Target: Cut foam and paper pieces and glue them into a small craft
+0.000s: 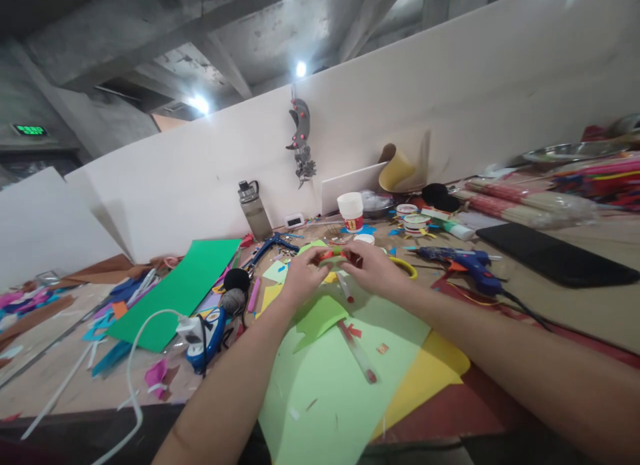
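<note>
My left hand and my right hand meet at mid-table, their fingers closed on a small red and green piece between them. Its exact shape is partly hidden by the fingers. Under my forearms lies a large pale green sheet over a yellow sheet. A cut bright green piece rests on it just below my hands. Beside that piece lies a clear tube with red ends, and a shorter one sits close to my right hand.
At the right is a blue glue gun with a black case beyond it. A green sheet, a blue power strip and a white cable are on the left. A bottle and a cup stand behind.
</note>
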{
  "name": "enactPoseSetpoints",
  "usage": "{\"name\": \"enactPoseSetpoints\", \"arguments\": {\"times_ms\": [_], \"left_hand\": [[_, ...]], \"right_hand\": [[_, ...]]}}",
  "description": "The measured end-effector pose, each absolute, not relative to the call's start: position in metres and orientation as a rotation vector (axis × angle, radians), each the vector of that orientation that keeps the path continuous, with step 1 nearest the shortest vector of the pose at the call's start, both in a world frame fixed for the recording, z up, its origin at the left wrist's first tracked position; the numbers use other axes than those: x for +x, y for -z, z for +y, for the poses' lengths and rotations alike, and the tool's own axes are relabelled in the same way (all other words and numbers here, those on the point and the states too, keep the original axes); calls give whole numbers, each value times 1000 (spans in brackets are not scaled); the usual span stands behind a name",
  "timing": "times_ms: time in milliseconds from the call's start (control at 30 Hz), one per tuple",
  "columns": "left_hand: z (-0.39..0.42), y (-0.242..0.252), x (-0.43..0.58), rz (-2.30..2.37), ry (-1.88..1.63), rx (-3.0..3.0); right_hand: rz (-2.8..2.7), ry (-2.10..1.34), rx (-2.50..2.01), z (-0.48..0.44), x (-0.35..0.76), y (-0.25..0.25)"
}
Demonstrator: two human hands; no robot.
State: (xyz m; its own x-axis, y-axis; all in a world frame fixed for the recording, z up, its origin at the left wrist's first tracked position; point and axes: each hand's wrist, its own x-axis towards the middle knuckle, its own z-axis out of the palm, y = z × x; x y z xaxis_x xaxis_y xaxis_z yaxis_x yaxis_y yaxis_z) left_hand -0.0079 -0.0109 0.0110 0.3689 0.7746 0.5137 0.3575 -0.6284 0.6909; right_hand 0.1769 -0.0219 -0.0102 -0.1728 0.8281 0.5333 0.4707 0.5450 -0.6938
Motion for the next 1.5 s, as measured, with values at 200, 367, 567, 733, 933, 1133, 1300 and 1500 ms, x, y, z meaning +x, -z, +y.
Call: {"name": "enactPoseSetpoints", "arguments": {"times_ms": [200,367,567,733,933,1133,1300,1500], "left_hand": [[-13,-5,5,952,-1148,1468],[-15,-5,7,966,-1094,1245],[-18,-8,8,1047,-1015,1291],[-24,-9,9,1073,-899,1463],[-27,-11,11,1009,-860,1398],[-31,-14,14,933,-855,1294],[-30,-15,12,903,-832,1255],[-25,-12,9,906,-811,1237]], "right_hand": [[-1703,-767,-1052,-23,172,13],[-1704,-895,-1027,-25,170,10],[-1572,-947,-1068,-24,178,5],[-1590,-887,-1092,-24,179,4],[-1530,-897,-1125,-24,178,6],[-1489,-954,-1137,-21,180,9],[-1462,-958,-1159,-21,181,6],[-1395,-968,-1124,-22,184,0]]}}
